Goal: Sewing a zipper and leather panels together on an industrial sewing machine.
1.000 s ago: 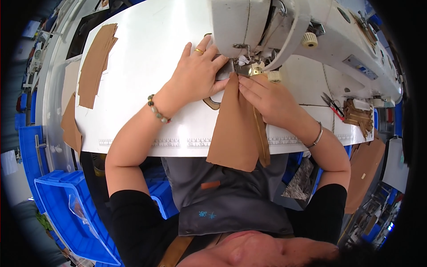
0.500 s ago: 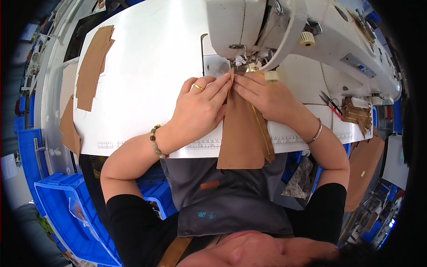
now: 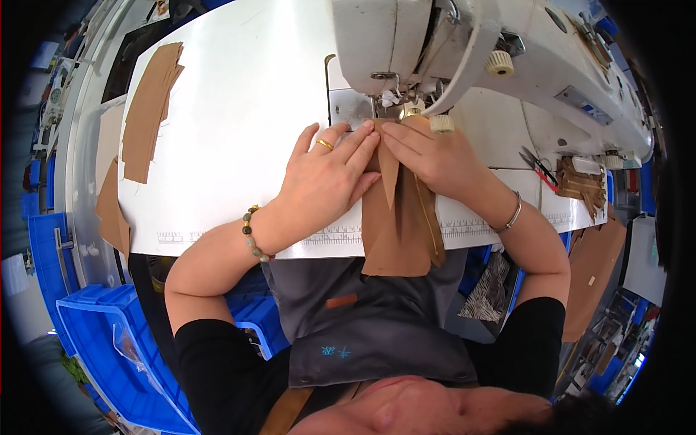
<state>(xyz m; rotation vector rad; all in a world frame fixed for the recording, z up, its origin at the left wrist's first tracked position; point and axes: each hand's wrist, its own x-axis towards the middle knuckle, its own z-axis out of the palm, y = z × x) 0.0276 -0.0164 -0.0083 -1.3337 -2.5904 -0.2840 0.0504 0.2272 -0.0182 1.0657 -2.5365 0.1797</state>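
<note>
A long brown fabric piece (image 3: 413, 243) with a gold zipper along its right side hangs over the front edge of the white table. Its far end reaches up to the presser foot area of the white sewing machine (image 3: 406, 43), with a raised fold down its middle. My left hand (image 3: 326, 167), wearing a gold ring, holds the fabric's left side near the needle, fingertips at the fold and thumb lower down. From the right, my right hand (image 3: 429, 156) grips the same end, its fingers close to the left fingertips. Whatever lies under the fingers is hidden.
Stacked brown strips (image 3: 151, 112) lie at the table's far left. Scissors with red-and-black handles (image 3: 540, 170) rest at right beside small brown zipper pieces (image 3: 582, 181). A ruler scale (image 3: 326, 238) runs along the front edge. A blue bin (image 3: 119, 348) stands lower left.
The fabric's far end has spread beneath my fingers, and the middle fold now stands open as a flap. My left thumb has shifted onto the fabric; both hands stay near the needle.
</note>
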